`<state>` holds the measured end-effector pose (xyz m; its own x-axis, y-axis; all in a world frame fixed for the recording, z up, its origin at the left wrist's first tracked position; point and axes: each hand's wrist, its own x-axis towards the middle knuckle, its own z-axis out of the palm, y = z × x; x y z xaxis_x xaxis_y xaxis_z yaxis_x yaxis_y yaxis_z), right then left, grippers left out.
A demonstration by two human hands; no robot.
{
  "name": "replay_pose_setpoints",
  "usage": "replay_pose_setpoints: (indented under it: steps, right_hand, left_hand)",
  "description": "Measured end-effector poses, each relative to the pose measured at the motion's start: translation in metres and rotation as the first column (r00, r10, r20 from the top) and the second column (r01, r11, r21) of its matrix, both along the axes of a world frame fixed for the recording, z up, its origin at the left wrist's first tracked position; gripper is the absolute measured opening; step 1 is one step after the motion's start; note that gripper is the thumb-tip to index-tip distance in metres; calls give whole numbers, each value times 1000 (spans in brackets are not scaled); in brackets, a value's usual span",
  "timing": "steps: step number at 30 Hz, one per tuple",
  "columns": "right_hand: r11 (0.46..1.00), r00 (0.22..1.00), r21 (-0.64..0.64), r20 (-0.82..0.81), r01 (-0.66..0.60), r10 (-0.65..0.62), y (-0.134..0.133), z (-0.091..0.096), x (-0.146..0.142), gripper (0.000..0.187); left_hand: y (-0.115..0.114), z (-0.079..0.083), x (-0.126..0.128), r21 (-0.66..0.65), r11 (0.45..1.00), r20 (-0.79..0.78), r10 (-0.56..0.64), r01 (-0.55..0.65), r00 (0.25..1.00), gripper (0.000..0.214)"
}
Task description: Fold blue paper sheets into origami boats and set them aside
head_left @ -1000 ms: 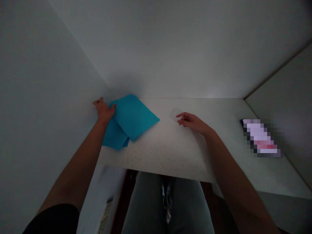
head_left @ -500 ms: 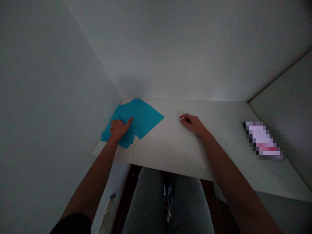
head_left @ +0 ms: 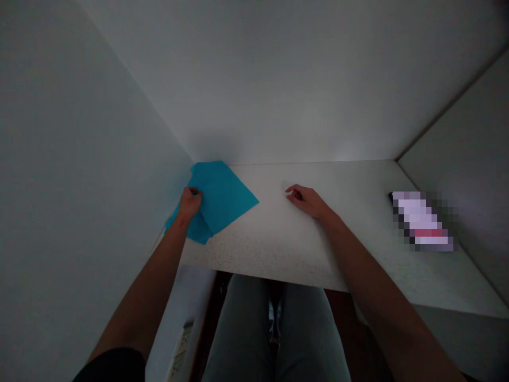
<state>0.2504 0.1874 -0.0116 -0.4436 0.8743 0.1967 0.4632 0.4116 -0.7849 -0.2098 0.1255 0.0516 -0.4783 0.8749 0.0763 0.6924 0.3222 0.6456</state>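
Several blue paper sheets [head_left: 222,197] lie in a loose stack at the far left corner of a white speckled table [head_left: 278,244], against the left wall. My left hand [head_left: 189,204] pinches the near-left edge of the top sheet, fingers closed on it. My right hand [head_left: 307,200] rests on the table's middle, fingers curled loosely under, nothing visible in them.
White walls close the table in on the left, back and right. A pixelated flat object [head_left: 422,222] lies near the right wall. My legs [head_left: 274,334] in grey trousers show below the table's front edge.
My left hand went from the wall corner onto the blue sheets, then closed on the edge of the top sheet. My right hand has hardly moved.
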Motion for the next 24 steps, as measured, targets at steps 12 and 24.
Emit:
replay_pose_setpoints:
  steps: [12, 24]
  right_hand:
    - [994, 987, -83, -140, 66, -77, -4, 6, 0, 53]
    - [942, 831, -335, -531, -25, -167, -1, 15, 6, 89]
  left_hand:
    - [-4, 50, 79, 88, 914, 490, -387, 397, 781, 45]
    - [54, 9, 173, 336, 810, 624, -574, 481, 530, 65]
